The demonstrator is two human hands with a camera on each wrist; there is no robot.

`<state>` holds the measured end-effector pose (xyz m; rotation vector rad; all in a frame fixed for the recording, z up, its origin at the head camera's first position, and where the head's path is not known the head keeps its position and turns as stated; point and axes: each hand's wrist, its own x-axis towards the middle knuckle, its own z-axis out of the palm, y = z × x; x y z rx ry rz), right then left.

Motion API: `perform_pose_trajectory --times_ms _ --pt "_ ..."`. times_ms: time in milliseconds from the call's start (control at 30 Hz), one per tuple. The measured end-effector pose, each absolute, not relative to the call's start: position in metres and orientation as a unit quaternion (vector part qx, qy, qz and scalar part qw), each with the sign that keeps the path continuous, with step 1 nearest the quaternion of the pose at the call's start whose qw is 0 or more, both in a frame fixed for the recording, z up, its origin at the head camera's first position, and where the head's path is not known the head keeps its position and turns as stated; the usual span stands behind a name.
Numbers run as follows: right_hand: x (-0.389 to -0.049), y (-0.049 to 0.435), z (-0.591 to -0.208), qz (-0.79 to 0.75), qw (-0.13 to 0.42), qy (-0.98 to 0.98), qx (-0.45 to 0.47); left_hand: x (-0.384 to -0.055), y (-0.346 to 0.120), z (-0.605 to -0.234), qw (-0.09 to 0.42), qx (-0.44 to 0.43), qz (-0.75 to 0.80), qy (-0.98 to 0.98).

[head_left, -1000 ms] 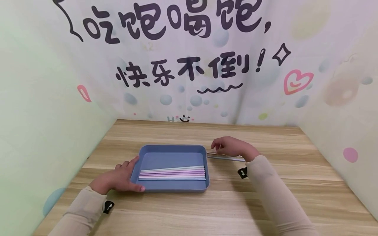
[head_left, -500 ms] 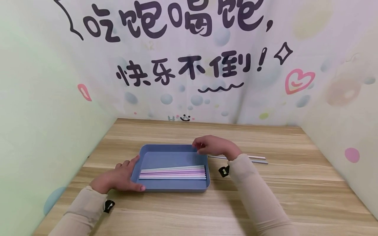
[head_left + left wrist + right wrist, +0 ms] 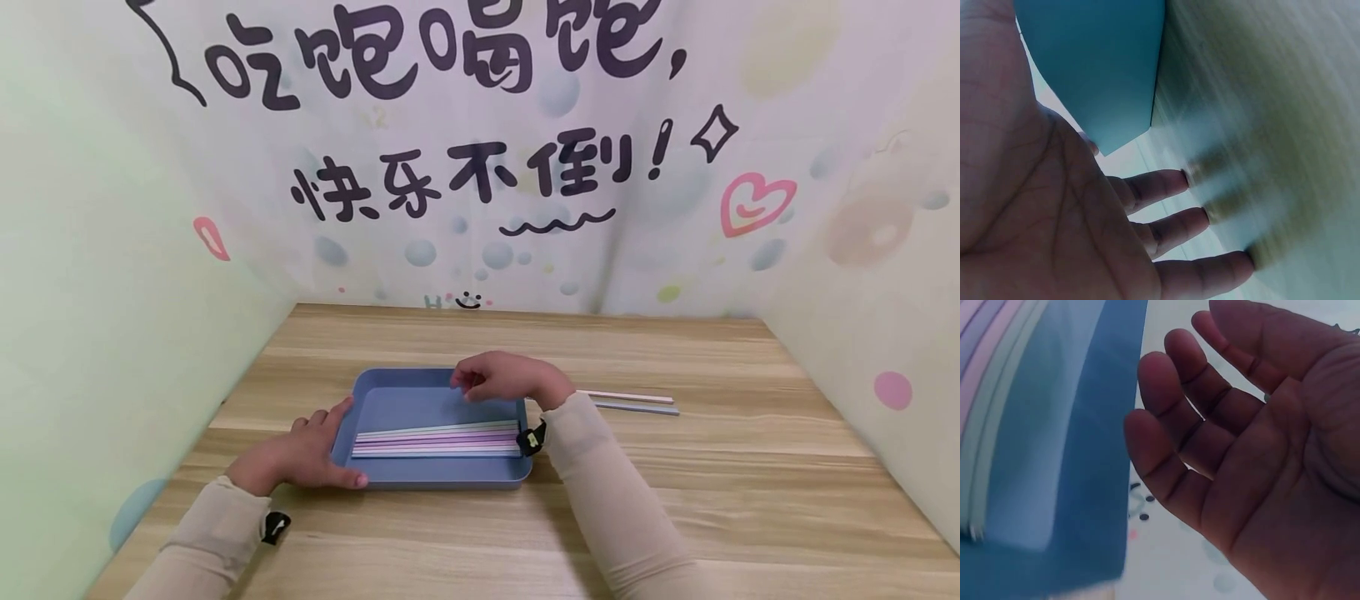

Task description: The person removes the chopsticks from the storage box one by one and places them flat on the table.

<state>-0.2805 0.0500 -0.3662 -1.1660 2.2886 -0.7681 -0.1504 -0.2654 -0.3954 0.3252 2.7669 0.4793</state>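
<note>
A blue tray point(image 3: 438, 482) sits on the wooden table point(image 3: 675, 517) with several pastel sticks point(image 3: 435, 439) lying side by side along its front. My left hand point(image 3: 300, 454) rests flat against the tray's left side, with the thumb near the front corner. The left wrist view shows its straight fingers point(image 3: 1166, 187) beside the tray wall point(image 3: 1104, 69). My right hand point(image 3: 498, 379) hovers over the back of the tray. In the right wrist view that hand point(image 3: 1241, 456) is empty, its fingers relaxed, above the tray point(image 3: 1097, 456) and sticks point(image 3: 985, 394).
Two more sticks point(image 3: 637, 402), one pale and one grey-blue, lie on the table just right of the tray. Printed walls enclose the table at the back point(image 3: 480, 167), the left and the right.
My right hand has moved left from the two loose sticks to above the back of the tray, uncovering those sticks. The left hand and the tray have stayed put.
</note>
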Motion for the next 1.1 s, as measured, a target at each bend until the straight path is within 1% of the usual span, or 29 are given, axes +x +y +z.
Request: perform_pose_trajectory --times_ms 333,567,1100 --pt "-0.274 0.021 -0.387 -0.269 0.261 0.822 -0.429 -0.15 -0.265 -0.395 0.164 0.108 0.166 0.966" --pt "-0.271 0.012 -0.399 -0.278 0.281 0.815 -0.424 -0.15 -0.264 -0.393 0.166 0.108 0.163 0.967" --pt "-0.272 0.011 -0.412 -0.275 0.273 0.823 -0.416 -0.15 -0.263 -0.392 0.169 0.105 0.167 0.966"
